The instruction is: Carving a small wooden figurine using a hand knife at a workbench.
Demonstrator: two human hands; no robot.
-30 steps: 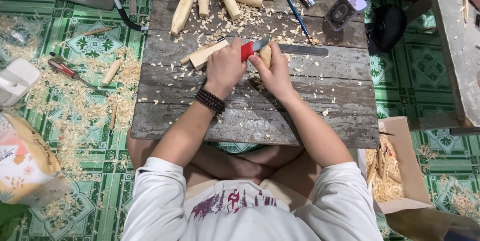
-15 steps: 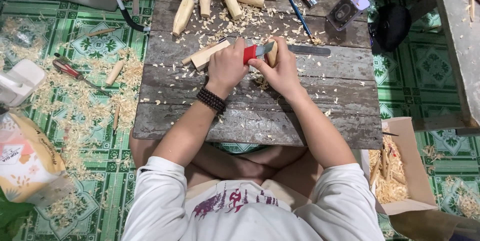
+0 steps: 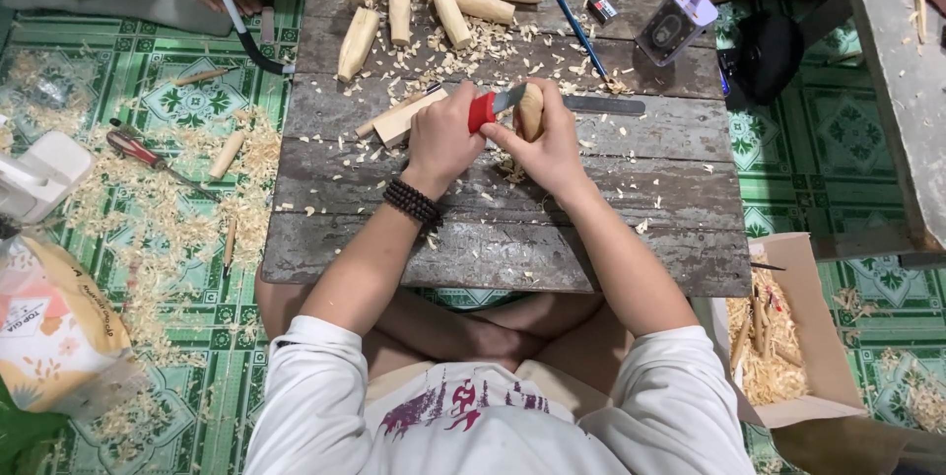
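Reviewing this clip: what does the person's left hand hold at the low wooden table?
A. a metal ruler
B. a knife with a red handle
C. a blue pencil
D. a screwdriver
B: the left hand closes around the red-handled knife, its blade against the wooden piece held in the right hand.

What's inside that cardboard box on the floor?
The cardboard box holds pale wood shavings and a few thin wooden sticks. Whatever lies under the shavings is covered, so it cannot be seen.
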